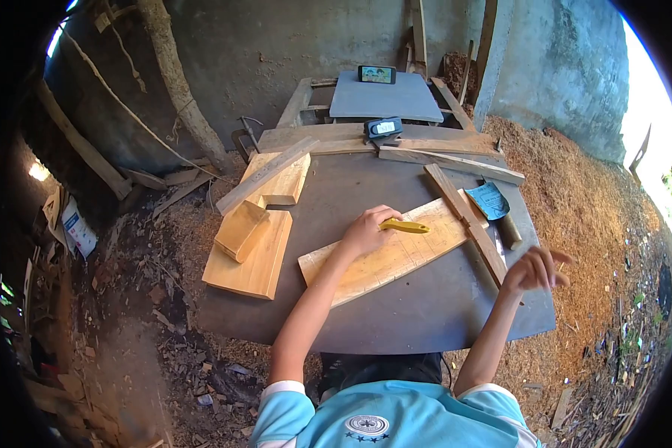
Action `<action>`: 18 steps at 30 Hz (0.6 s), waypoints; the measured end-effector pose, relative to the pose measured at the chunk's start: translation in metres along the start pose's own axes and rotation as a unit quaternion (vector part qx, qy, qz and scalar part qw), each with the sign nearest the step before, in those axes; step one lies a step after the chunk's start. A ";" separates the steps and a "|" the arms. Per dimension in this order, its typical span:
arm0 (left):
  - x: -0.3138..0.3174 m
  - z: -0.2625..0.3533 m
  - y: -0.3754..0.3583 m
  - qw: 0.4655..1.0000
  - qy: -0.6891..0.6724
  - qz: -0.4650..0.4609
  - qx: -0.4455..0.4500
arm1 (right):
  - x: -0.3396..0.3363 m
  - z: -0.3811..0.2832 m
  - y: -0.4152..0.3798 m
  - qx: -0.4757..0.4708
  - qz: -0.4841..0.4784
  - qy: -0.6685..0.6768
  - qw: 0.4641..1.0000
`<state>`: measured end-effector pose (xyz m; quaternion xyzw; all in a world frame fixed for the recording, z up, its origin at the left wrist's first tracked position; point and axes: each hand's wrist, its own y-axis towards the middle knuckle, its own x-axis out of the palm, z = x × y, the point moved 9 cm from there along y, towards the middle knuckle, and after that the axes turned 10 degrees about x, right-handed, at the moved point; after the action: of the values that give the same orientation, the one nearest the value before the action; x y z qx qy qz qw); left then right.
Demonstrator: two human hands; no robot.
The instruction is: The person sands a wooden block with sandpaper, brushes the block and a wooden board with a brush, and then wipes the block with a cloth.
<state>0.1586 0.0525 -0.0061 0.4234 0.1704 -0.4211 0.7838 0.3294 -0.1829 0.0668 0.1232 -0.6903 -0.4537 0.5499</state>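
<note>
My left hand is closed around a yellow paintbrush, its handle with the hole pointing right and its other end hidden in my fingers. Beneath it lies a pale wooden board with faint lines across it, set at a slant on the dark table. My right hand hovers by the table's right edge, fingers spread and holding nothing. Close to it, a narrow wooden strip crosses the board's right end. A blue-green printed sheet rests beside the strip, near a brownish cylinder.
On the left are thick wooden pieces, with a long batten lying across the rear one. More wood strips and a dark boxy device sit at the back. A phone stands on a grey panel. Sawdust covers the ground at right.
</note>
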 end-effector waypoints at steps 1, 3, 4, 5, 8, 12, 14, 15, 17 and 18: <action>-0.001 0.003 0.000 1.000 0.001 0.002 0.000 | 0.036 0.015 0.008 0.060 -0.164 0.026 0.984; -0.002 0.005 0.002 1.000 0.004 0.011 0.012 | -0.005 -0.004 -0.004 0.076 -0.089 -0.017 0.993; -0.002 0.006 0.002 1.000 0.005 0.015 0.024 | -0.029 0.001 -0.004 0.074 0.062 -0.193 0.976; -0.001 0.007 0.001 0.999 0.005 0.016 0.036 | -0.051 0.006 -0.010 0.116 0.203 -0.347 0.908; -0.001 0.016 0.000 0.997 0.036 0.007 0.067 | -0.056 0.093 0.008 0.240 0.175 -0.734 0.611; -0.002 0.034 -0.003 0.991 0.095 -0.020 0.096 | -0.069 0.175 0.002 0.268 -0.052 -0.809 0.520; -0.006 0.024 -0.003 0.997 0.059 -0.014 0.047 | -0.081 0.173 0.012 0.289 -0.019 -0.792 0.538; -0.006 0.018 -0.003 0.997 0.054 0.000 0.055 | -0.083 0.167 0.014 0.280 -0.025 -0.807 0.519; -0.017 0.029 -0.001 0.997 0.036 0.031 0.065 | -0.062 0.155 0.032 0.221 -0.030 -0.831 0.510; -0.022 0.032 0.000 0.996 0.026 0.048 0.069 | -0.076 0.137 0.031 0.221 0.005 -0.851 0.476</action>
<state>0.1425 0.0382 0.0264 0.4949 0.1404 -0.3829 0.7673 0.2483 -0.0474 0.0440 -0.2090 -0.8978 -0.1655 -0.3505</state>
